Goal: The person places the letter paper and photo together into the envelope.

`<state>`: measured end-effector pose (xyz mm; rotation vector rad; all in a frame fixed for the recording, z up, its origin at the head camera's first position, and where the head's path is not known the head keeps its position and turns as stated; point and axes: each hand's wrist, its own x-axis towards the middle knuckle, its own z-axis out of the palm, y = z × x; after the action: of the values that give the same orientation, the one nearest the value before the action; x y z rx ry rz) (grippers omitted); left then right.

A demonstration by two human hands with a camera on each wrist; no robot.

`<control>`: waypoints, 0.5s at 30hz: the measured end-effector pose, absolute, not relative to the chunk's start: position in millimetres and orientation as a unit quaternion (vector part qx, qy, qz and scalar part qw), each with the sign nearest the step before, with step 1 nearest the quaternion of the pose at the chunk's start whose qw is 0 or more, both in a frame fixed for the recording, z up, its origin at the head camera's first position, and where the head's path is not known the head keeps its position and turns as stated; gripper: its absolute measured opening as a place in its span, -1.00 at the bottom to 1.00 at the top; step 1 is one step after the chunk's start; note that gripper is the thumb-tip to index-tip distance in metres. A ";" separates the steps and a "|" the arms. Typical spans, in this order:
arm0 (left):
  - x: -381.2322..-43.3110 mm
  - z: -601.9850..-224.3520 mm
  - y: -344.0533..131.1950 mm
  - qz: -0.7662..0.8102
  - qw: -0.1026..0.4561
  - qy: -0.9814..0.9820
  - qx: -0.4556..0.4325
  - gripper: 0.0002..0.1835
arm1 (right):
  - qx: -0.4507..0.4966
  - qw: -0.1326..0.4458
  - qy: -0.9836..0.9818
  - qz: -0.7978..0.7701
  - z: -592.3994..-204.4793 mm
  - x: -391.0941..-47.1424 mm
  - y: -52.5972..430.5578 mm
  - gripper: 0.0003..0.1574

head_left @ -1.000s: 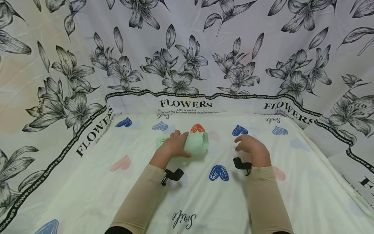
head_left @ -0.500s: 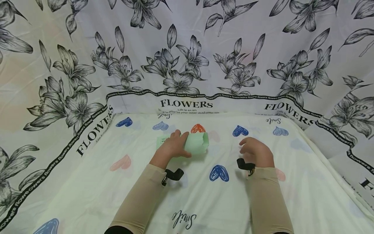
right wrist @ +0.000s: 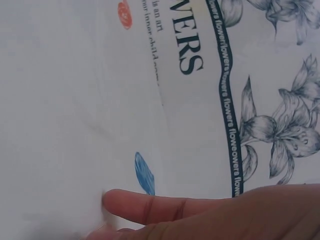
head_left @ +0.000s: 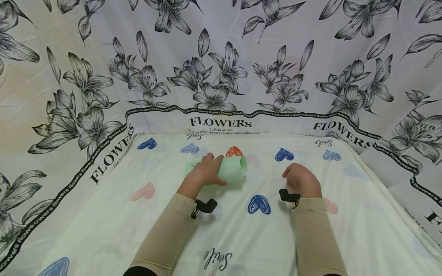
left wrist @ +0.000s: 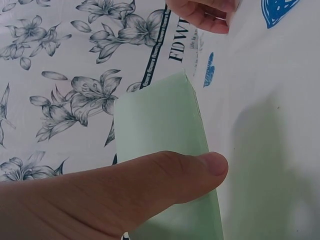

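Note:
In the head view my left hand [head_left: 205, 172] lies over a light green paper packet [head_left: 232, 168] and grips it across its width. The thumb is on the near side and the fingers reach over to the far side, partly hiding a printed label at the left end. The packet's right end has an uneven edge. The left wrist view shows my thumb across the pale green packet [left wrist: 157, 120]. Apart from the packet, to its right, my right hand [head_left: 302, 180] hovers low over the cloth with loosely bent fingers and nothing visible in them. In the right wrist view, my index finger [right wrist: 165, 207] points left.
A whitish cloth [head_left: 138, 230] printed with hearts and lettering covers the surface under both hands. Behind it rises a white curtain [head_left: 283, 23] with black line-drawn lilies and a dark lettered band. A black wrist mount [head_left: 206, 206] sits on my left wrist, another [head_left: 289, 195] on my right.
My right hand has shifted slightly to the right, away from the packet, and its fingers have bent inward. The left hand and the packet stay in place.

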<state>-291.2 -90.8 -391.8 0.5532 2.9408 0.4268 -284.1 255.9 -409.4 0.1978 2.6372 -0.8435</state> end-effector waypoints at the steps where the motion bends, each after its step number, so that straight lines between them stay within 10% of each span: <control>1: -291.4 -392.0 -90.8 0.140 0.059 0.971 0.183 0.11 | 0.066 0.180 0.936 -0.296 -410.0 -285.3 256.1 -0.58; 15: -291.5 -392.0 -90.0 0.136 0.059 0.972 0.182 0.11 | 0.055 0.164 0.952 -0.252 -419.2 -297.9 255.6 -0.73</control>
<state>-291.5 -90.0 -392.0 0.5511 2.9449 0.4105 -297.9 255.6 -419.2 0.1577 2.7140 -0.7197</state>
